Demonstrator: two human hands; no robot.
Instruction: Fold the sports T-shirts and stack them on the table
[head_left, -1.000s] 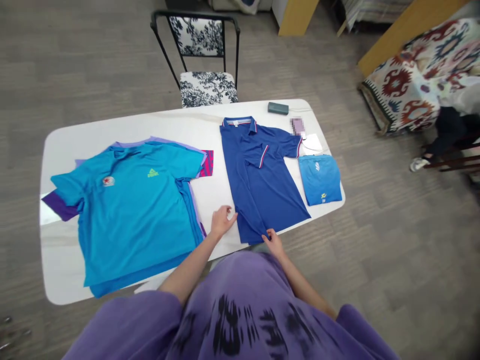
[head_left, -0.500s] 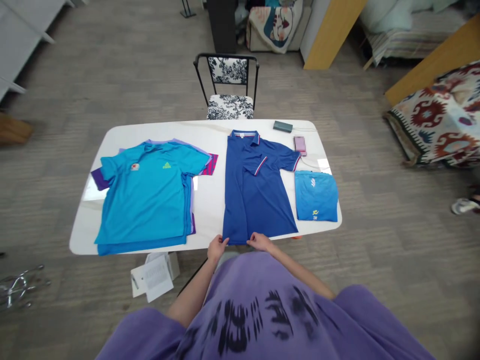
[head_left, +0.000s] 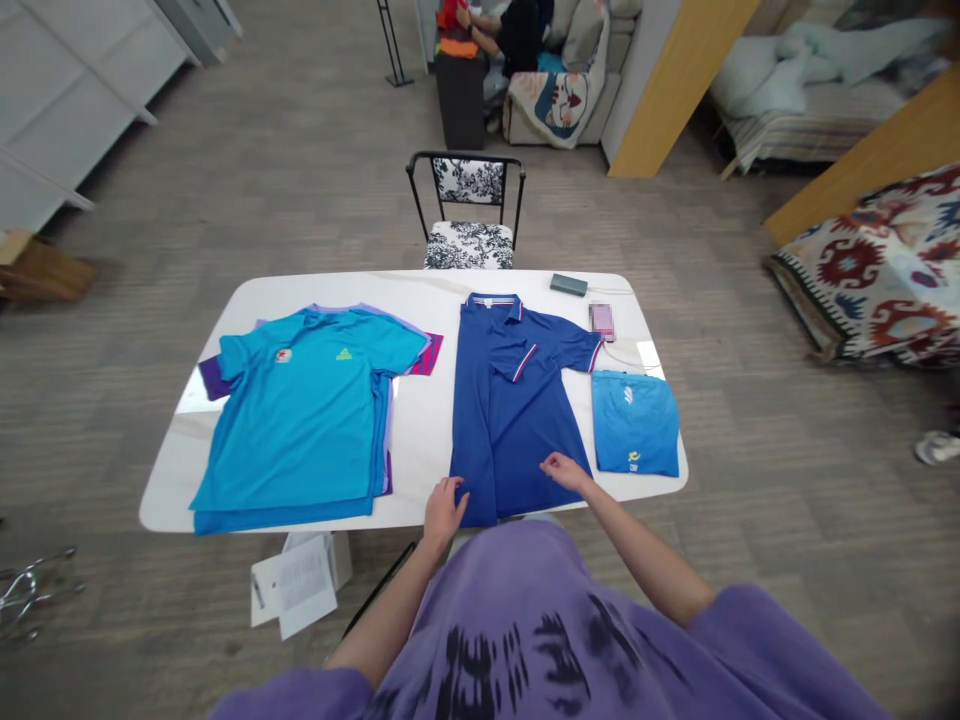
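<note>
A dark blue polo shirt (head_left: 525, 420) lies on the white table (head_left: 420, 430), its left side folded inward with that sleeve lying across the chest. My left hand (head_left: 445, 510) rests at the lower left corner of the polo, fingers apart and holding nothing. Over the lower right part of the polo is my right hand (head_left: 566, 472), its fingers loosely apart with nothing visible in them. Left of the polo, several T-shirts lie spread in a stack, a turquoise shirt (head_left: 300, 410) on top. A folded blue shirt (head_left: 636, 425) sits at the table's right end.
A dark case (head_left: 568, 285) and a pink item (head_left: 601, 321) lie near the back right of the table. Beyond it stands a patterned chair (head_left: 470, 243). Farther back, a person (head_left: 517, 38) sits by a sofa. Papers (head_left: 300, 585) are below the front edge.
Both hands have let go of the polo's hem. My right hand has moved up and right over the fabric. The view has tilted up, showing a person at the back.
</note>
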